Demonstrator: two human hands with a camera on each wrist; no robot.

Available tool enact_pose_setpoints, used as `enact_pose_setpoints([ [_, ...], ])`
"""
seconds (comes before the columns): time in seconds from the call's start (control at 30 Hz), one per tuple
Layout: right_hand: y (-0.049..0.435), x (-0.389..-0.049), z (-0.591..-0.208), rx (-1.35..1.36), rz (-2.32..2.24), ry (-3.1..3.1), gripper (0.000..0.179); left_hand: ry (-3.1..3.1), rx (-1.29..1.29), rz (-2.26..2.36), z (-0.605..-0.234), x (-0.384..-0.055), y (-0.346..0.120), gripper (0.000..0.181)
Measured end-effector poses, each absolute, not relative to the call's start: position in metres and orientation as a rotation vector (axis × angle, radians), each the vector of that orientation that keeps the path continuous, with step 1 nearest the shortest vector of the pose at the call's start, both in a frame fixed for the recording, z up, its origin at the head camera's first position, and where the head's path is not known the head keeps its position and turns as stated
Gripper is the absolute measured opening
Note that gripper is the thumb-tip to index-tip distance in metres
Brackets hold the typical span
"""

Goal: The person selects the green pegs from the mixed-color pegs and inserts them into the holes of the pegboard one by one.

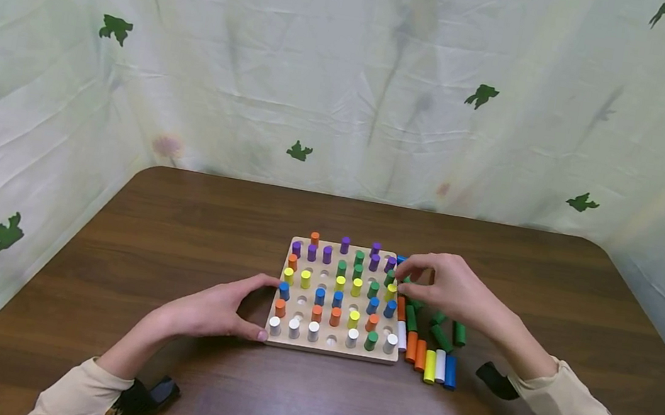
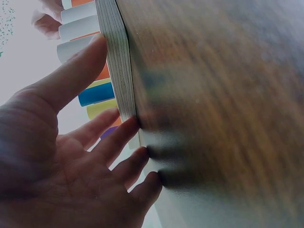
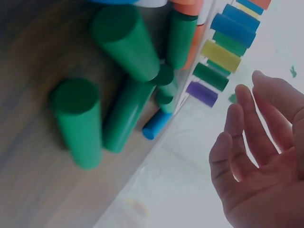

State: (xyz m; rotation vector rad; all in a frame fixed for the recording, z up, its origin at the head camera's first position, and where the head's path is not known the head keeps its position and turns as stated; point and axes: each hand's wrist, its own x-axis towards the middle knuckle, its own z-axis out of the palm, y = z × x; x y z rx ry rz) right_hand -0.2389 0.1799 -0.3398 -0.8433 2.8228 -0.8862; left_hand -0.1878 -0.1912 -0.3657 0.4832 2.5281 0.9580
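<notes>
A pale wooden pegboard (image 1: 299,345) stands on the table, with rows of white, orange, blue, yellow, green and purple pegs upright in its holes. A few holes show bare. My left hand (image 1: 201,308) rests at the board's left side, thumb near the front corner. In the left wrist view its fingertips touch the board's layered edge (image 2: 118,52) and the tabletop. Over the right rim hovers my right hand (image 1: 450,282), fingers bent loosely. Its fingertips come close to a purple peg (image 3: 202,94) and a green peg (image 3: 211,76), and nothing shows between them.
Loose green pegs (image 1: 440,338) lie right of the board. Nearer the front are orange, yellow and white pegs and a blue peg (image 1: 451,374). Another blue peg (image 3: 156,124) lies by the far right corner. A pale curtain (image 1: 339,79) hangs behind the brown table (image 1: 202,217).
</notes>
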Motion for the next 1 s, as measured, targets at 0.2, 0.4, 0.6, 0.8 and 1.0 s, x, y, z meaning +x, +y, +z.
enact_pose_setpoints([
  [0.2,0.195,-0.241,-0.345,-0.815,-0.935,2.828,0.014,2.535,0.486,0.949,-0.365,-0.188,-0.191,0.082],
  [0.4,0.201,-0.248,-0.355,-0.778,-0.954,2.786,0.011,2.536,0.488,0.947,-0.365,-0.188,-0.192,0.082],
  [0.6,0.202,-0.256,-0.366,-0.752,-0.945,2.748,0.01,2.538,0.499,0.95,-0.366,-0.188,-0.191,0.081],
  [0.8,0.202,-0.263,-0.373,-0.733,-0.917,2.744,0.011,2.545,0.511,0.935,-0.367,-0.189,-0.191,0.082],
  [1.0,0.2,-0.266,-0.375,-0.711,-0.882,2.726,0.013,2.555,0.523,0.928,-0.367,-0.189,-0.191,0.082],
])
